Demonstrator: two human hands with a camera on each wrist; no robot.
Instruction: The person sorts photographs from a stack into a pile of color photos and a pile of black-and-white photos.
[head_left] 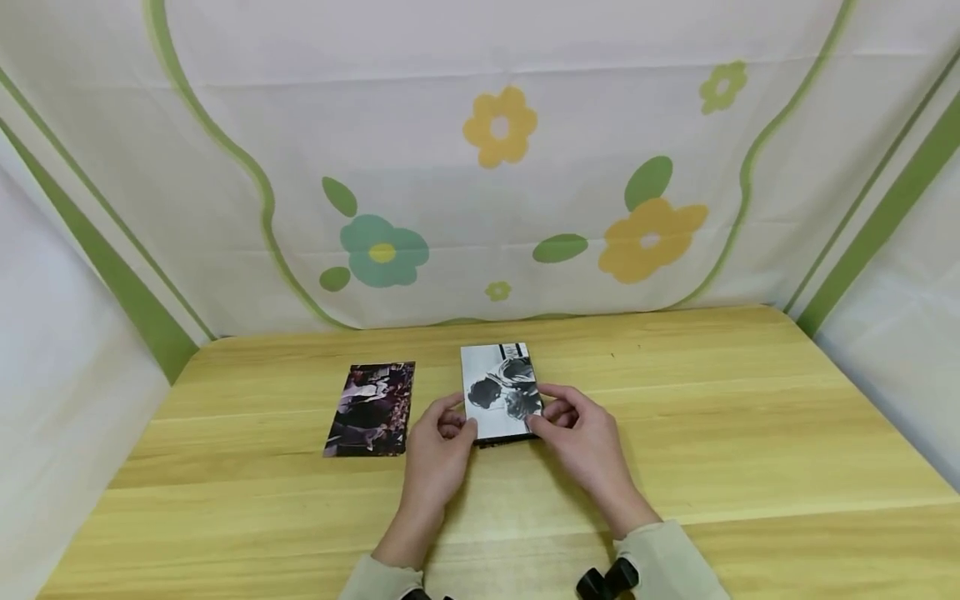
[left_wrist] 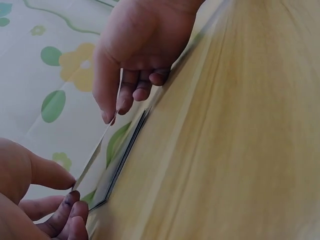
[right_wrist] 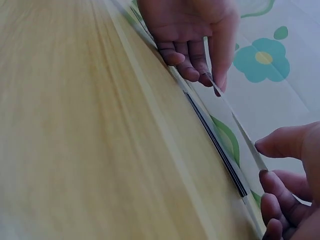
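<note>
A black-and-white photo card is held level between both hands, lifted a little above a thin stack of cards that lies on the table. My left hand pinches its left edge with thumb and fingers. On the opposite edge my right hand pinches it the same way. From the side, in the right wrist view, the held card appears as a thin strip apart from the dark-edged stack. Most of the stack is hidden under the card in the head view.
A dark colour photo card showing a crowd lies flat on the table to the left of my left hand. The wooden table reaches back to a white cloth printed with flowers. More cloth hangs at both sides.
</note>
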